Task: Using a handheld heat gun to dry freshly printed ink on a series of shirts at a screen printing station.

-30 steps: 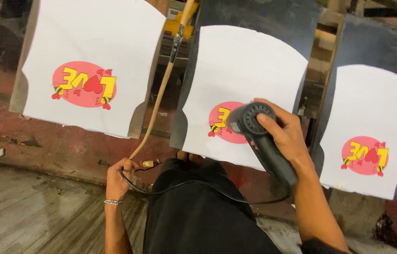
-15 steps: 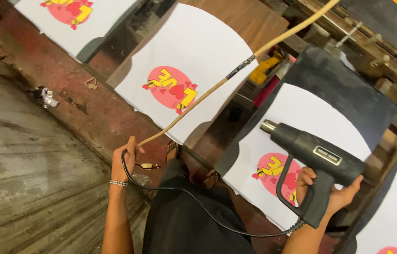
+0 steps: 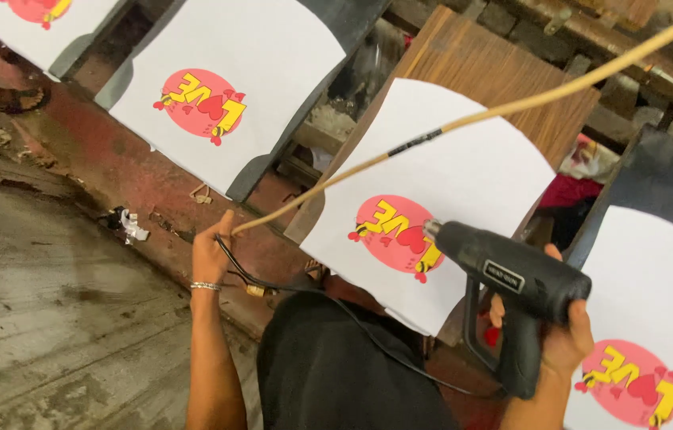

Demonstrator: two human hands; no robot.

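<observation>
Right grip [image 3: 563, 338] closed round black plastic heat gun [image 3: 512, 299], lower right, nozzle over pink-printed white sheet [image 3: 432, 199]; left grip [image 3: 213, 253] clutching black cord [image 3: 313, 306] and tan cable [image 3: 464, 123], centre-left.

Black heat gun [image 3: 516, 283], white sheet [image 3: 440, 199] — pink-and-yellow print [image 3: 396, 231], tan cord [image 3: 472, 119]

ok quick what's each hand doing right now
Left hand: closed on the yellowish cord and black cable.
Right hand: closed on the grip of the black heat gun.
</observation>
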